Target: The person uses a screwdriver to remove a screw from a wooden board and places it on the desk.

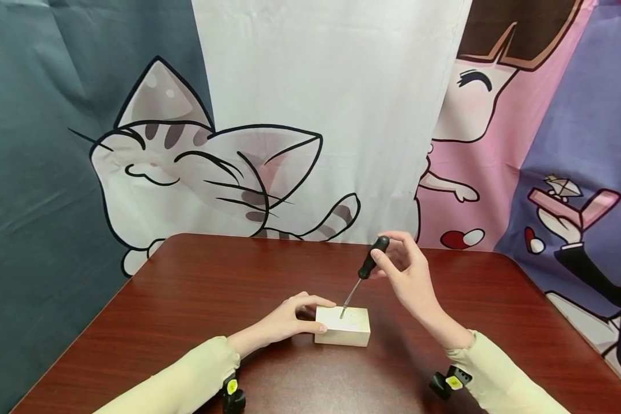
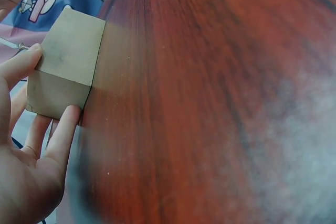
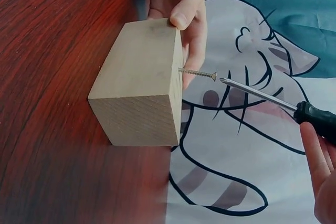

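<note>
A pale wooden block (image 1: 343, 333) lies on the table, its long side facing the person. At its left end, my left hand (image 1: 288, 319) grips it with the thumb at the near side and the fingers reaching round. From the block's top stands a metal screw (image 3: 197, 72), much of its threaded shank showing. My right hand (image 1: 409, 273) holds a screwdriver (image 1: 375, 257) by its black handle, thumb and fingertips around it. The shaft slants down and left toward the block. In the right wrist view, the screwdriver's tip sits just off the screw's head.
The table (image 1: 212, 276) has a reddish-brown wood-grain top. Behind its far edge hangs a cloth backdrop (image 1: 336, 75) with cartoon figures, among them a cat. Each wrist wears a small black camera, such as the right camera (image 1: 449, 382).
</note>
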Available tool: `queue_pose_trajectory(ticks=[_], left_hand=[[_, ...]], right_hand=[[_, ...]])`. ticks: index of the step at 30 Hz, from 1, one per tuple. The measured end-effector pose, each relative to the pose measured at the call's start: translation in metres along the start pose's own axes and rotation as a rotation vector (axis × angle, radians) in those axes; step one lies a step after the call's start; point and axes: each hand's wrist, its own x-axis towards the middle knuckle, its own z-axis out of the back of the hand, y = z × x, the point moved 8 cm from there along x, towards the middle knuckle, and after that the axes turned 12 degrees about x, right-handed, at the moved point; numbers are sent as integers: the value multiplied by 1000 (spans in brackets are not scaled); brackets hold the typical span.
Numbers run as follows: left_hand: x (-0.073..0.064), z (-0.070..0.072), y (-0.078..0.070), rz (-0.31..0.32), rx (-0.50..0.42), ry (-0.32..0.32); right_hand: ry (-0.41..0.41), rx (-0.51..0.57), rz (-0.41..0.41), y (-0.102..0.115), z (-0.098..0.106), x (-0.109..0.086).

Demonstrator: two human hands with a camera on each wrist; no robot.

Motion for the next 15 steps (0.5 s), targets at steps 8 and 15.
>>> queue_pose_trajectory(ticks=[8, 15], left_hand=[[0, -1, 2, 5, -4, -8], [0, 0, 0, 0, -5, -5]], right_hand=[[-64, 12, -27, -2, 15, -1], [-140, -43, -73, -6, 43, -7]])
